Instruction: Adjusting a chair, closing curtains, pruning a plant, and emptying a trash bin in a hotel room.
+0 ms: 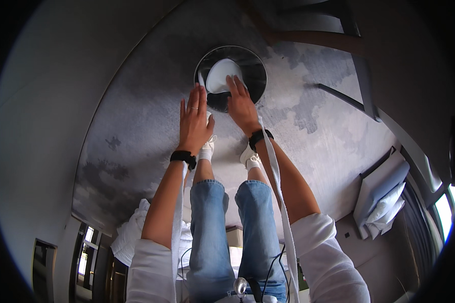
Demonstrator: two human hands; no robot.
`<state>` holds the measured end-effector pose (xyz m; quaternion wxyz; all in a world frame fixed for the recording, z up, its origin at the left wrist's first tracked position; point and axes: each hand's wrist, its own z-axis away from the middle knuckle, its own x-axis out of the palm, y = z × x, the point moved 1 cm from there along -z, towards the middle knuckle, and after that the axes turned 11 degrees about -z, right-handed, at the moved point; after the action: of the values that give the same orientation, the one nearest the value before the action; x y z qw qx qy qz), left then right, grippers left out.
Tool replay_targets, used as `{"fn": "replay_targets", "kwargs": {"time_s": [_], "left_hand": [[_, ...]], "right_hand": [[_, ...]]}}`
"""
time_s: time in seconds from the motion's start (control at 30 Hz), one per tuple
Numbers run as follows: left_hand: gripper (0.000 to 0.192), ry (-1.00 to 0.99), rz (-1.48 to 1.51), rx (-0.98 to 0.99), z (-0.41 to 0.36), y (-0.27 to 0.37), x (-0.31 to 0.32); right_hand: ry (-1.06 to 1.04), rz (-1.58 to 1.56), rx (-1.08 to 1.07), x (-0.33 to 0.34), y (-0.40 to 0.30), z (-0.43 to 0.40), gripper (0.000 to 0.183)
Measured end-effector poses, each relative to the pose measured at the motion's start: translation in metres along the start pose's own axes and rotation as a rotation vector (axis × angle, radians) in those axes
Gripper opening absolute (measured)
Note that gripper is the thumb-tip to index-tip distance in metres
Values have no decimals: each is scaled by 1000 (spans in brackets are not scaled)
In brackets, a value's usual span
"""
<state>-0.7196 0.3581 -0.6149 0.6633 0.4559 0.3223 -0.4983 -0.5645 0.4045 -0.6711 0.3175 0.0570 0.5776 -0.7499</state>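
Below me is a round black surface or opening [252, 68] with a thin rim, at the top centre. A smooth white rounded object [222, 74] lies within its circle. My right hand [242, 108] rests its fingertips on the lower right side of that object; whether it grips it cannot be told. My left hand [194, 121] is stretched flat at the lower left edge of the circle, fingers long and thumb apart. A thin blurred white strip [201, 78] shows just beyond its fingertips; I cannot tell whether they touch. Black bands circle both wrists.
A grey patterned carpet [136, 113] spreads around my white shoes. Dark furniture with a slanted leg [347, 97] stands at the upper right. An upholstered seat with pillows [383, 208] is at the right, white bedding [131, 235] at the lower left. Long white straps hang along my arms.
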Motion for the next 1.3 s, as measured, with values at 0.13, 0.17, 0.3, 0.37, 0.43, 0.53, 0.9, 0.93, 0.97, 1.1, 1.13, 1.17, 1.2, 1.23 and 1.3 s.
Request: {"fn": "replay_targets", "kwargs": {"time_s": [0.13,0.17,0.3,0.37,0.43,0.53,0.9,0.93,0.97,1.1,1.13,1.17,1.2,1.23,1.3], "left_hand": [[85,-26,-127,-58,-22,6,21],[84,-40,-144,-96,-27,6,23],[78,9,-87,-75,-24,-4,23],[77,42,-4,-53,-1,-21,15],[76,109,46,-96,17,-23,11],[75,61,114,-157,42,-20,22],[62,149,398,-265,76,1,51],[57,163,417,-259,84,0,45],[57,172,406,-252,93,-2,36],[34,-95,599,-225,125,13,1],[29,-102,588,-211,124,34,-23],[29,-78,592,-167,120,45,-40],[26,-123,579,-121,128,50,-54],[24,-175,568,-88,147,65,-71],[20,-235,531,-4,174,94,-109]], "right_hand": [[-98,87,-74,2,45,-34,68],[-113,95,-101,3,52,-41,68],[-70,-12,-77,5,63,-45,72],[51,-61,-155,-9,47,-28,66],[295,9,55,-35,41,-13,53],[471,-20,276,-46,49,8,32],[22,-624,726,-39,116,8,32],[64,-533,721,-43,102,17,35],[66,-544,710,-44,94,27,35],[74,-426,672,-97,89,99,37],[107,-403,654,-129,84,123,37],[134,-365,613,-154,74,132,38],[147,-358,651,-174,58,149,38],[149,-347,698,-202,41,182,38],[117,-316,727,-250,20,255,37]]}}
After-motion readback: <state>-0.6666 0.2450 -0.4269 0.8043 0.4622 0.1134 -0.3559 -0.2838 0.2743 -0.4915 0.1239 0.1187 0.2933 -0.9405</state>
